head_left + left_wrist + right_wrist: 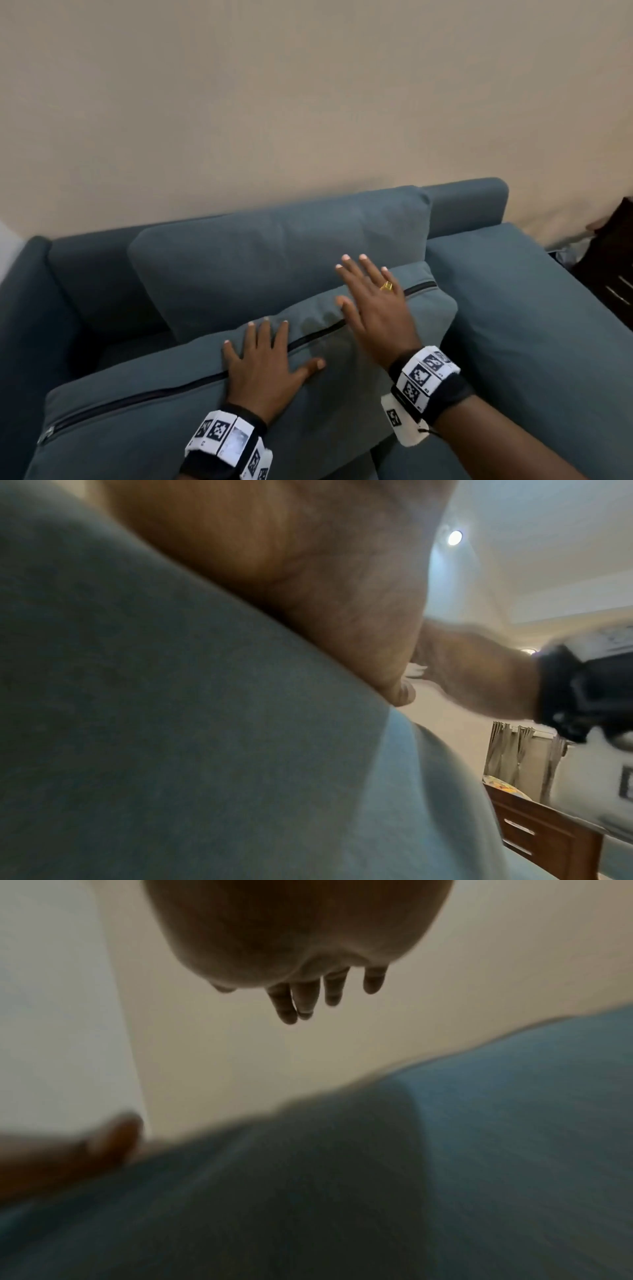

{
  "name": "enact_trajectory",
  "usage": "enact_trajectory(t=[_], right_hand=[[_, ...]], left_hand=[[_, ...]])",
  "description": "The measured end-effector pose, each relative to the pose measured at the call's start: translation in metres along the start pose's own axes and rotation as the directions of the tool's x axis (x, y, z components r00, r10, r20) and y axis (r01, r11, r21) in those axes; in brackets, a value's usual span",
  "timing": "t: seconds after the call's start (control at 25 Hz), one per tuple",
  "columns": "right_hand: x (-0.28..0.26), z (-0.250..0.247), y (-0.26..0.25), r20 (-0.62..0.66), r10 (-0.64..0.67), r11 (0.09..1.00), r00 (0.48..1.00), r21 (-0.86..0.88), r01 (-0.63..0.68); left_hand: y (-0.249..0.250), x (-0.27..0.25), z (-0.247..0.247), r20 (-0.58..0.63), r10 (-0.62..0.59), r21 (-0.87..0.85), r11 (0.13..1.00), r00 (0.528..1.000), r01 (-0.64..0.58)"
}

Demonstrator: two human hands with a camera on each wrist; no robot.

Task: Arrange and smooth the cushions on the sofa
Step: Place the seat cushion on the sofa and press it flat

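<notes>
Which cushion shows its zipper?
The front cushion, lying under the left hand, with a black zipper along its top. The rear cushion, propped against the sofa back, shows none.

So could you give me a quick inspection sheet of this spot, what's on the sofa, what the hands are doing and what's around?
Surface: blue sofa against a plain beige wall.
Job's things: front cushion lies with its black zip facing up; back cushion leans on the backrest behind it.
Clutter: nothing seen on the sofa.
Hands: left hand pressed flat on the front cushion across the zip, fingers spread; right hand open, fingers straight, over the same cushion, contact unclear; it wears a gold ring.
Cables: nothing seen.
Surroundings: dark wooden drawers to the right of the sofa; curtains and a ceiling light in the left wrist view.
</notes>
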State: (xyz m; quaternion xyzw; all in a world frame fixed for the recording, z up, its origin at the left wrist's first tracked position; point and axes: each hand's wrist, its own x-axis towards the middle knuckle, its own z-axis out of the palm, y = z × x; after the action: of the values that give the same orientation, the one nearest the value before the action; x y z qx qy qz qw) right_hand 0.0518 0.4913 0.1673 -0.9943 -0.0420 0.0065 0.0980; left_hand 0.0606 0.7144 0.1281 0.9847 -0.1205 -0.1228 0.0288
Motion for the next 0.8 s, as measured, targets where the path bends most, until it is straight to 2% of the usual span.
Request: enact_trajectory(t=[0.08, 0.12, 0.2, 0.24, 0.28, 0.36, 0.4, 0.44, 0.48, 0.52, 0.56, 0.6, 0.68, 0.72, 0.76, 0.8], right_hand=[[-0.011, 0.019, 0.013, 0.116, -0.105, 0.985, 0.988, -0.122, 0.119], [-0.016, 0.019, 0.02, 0.135, -0.095, 0.988, 0.986, -0.109, 0.11], [-0.005, -0.007, 0.04, -0.034, 0.009, 1.0, 0.999, -0.001, -0.009], [-0.004, -0.017, 0.05, -0.115, 0.083, 0.996, 0.99, 0.051, -0.077], [-0.004, -0.022, 0.058, -0.118, 0.121, 0.991, 0.986, 0.067, -0.113], [-0.016, 0.001, 0.071, 0.034, 0.039, 0.997, 0.999, -0.068, -0.037], [-0.023, 0.011, 0.077, 0.098, 0.006, 0.997, 0.995, -0.083, 0.002], [-0.027, 0.006, 0.083, 0.088, 0.037, 0.999, 0.995, -0.015, -0.036], [-0.023, -0.007, 0.091, -0.022, 0.112, 0.989, 0.993, 0.104, -0.11], [-0.021, -0.019, 0.098, -0.124, 0.21, 0.96, 0.97, 0.214, -0.18], [-0.021, -0.027, 0.106, -0.164, 0.285, 0.936, 0.945, 0.258, -0.237], [-0.022, -0.03, 0.108, -0.116, 0.282, 0.938, 0.952, 0.24, -0.249], [-0.029, 0.001, 0.124, 0.023, 0.197, 0.979, 0.98, 0.052, -0.198], [-0.031, 0.0, 0.13, 0.057, 0.198, 0.977, 0.978, 0.072, -0.202], [-0.028, -0.007, 0.137, -0.004, 0.242, 0.956, 0.97, 0.172, -0.238], [-0.025, -0.022, 0.142, -0.116, 0.322, 0.912, 0.94, 0.304, -0.275]], left_hand=[[0.017, -0.003, 0.002, 0.023, 0.003, 0.025, 1.0, 1.0, -0.004], [0.025, -0.006, 0.004, 0.041, 0.006, 0.034, 0.999, 0.999, -0.007], [0.041, -0.006, 0.005, 0.038, 0.023, 0.016, 1.0, 0.999, -0.024], [0.047, -0.007, 0.009, 0.036, 0.041, 0.012, 0.999, 0.998, -0.042], [0.051, -0.007, 0.011, 0.021, 0.061, 0.014, 0.998, 0.998, -0.061], [0.056, -0.013, 0.017, -0.037, 0.092, 0.015, 0.996, 0.995, -0.092], [0.056, -0.016, 0.021, -0.056, 0.105, 0.019, 0.994, 0.993, -0.104], [0.056, -0.02, 0.026, -0.07, 0.118, 0.03, 0.993, 0.991, -0.116], [0.057, -0.022, 0.029, -0.088, 0.121, 0.048, 0.992, 0.989, -0.117], [0.059, -0.026, 0.031, -0.087, 0.11, 0.052, 0.993, 0.99, -0.105], [0.061, -0.03, 0.029, -0.065, 0.1, 0.038, 0.994, 0.993, -0.098], [0.063, -0.034, 0.029, -0.051, 0.111, 0.036, 0.993, 0.993, -0.11], [0.066, -0.042, 0.034, -0.042, 0.149, 0.061, 0.987, 0.988, -0.146], [0.067, -0.045, 0.035, -0.053, 0.164, 0.065, 0.985, 0.985, -0.161], [0.067, -0.044, 0.037, -0.064, 0.175, 0.067, 0.983, 0.982, -0.171], [0.068, -0.043, 0.038, -0.054, 0.17, 0.06, 0.984, 0.984, -0.167]])
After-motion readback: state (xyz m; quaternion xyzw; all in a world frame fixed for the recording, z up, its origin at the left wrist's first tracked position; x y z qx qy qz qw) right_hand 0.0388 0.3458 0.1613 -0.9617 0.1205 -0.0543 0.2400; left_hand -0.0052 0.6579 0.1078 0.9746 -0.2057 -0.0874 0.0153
